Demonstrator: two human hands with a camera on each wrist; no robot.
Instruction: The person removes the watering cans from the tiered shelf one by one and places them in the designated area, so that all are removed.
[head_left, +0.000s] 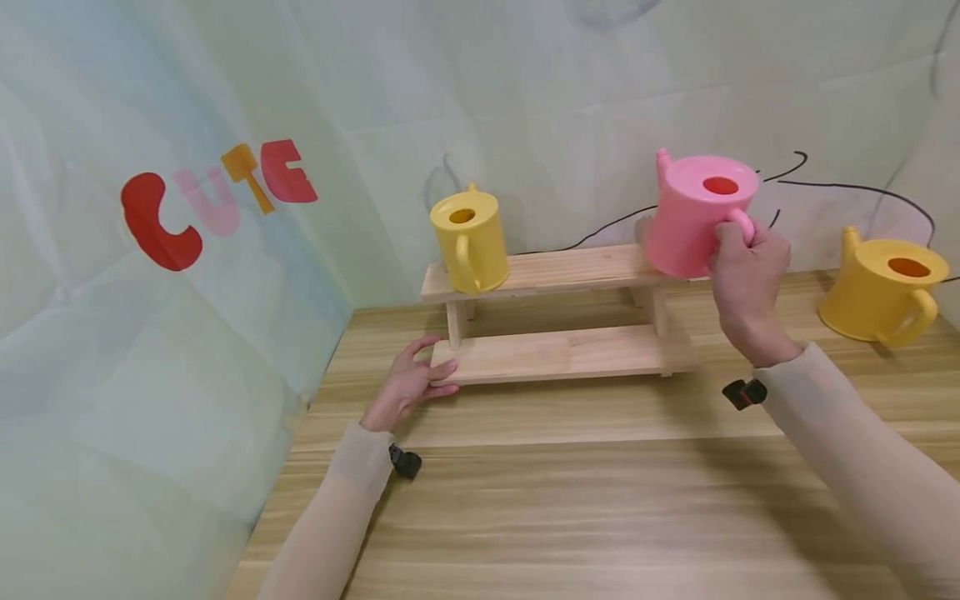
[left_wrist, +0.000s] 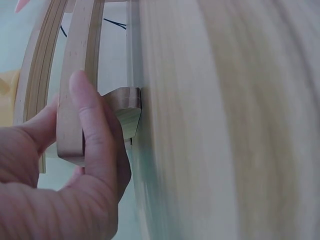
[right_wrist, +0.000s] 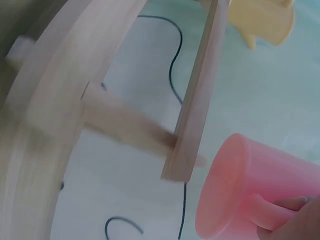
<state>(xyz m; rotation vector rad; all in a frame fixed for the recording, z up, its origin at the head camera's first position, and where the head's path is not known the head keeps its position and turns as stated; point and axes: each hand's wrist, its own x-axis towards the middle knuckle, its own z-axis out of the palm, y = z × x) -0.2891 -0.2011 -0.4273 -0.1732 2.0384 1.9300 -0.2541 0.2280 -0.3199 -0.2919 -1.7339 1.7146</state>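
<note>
Up the left side swept a pale blue-green fabric sheet, creased all over, and across it ran bold letters: a red C, a faded pink U, an orange T, then a red E! Round the corner, a grey-green fabric backdrop carried a looping thin black line, swinging wide at the right. Below, the light-brown wood-grain worktop stretched forward, its streaks running crosswise, a soft whitish sheen glowing near the front.

Table and shelf each carry 1 yellow can.
</note>
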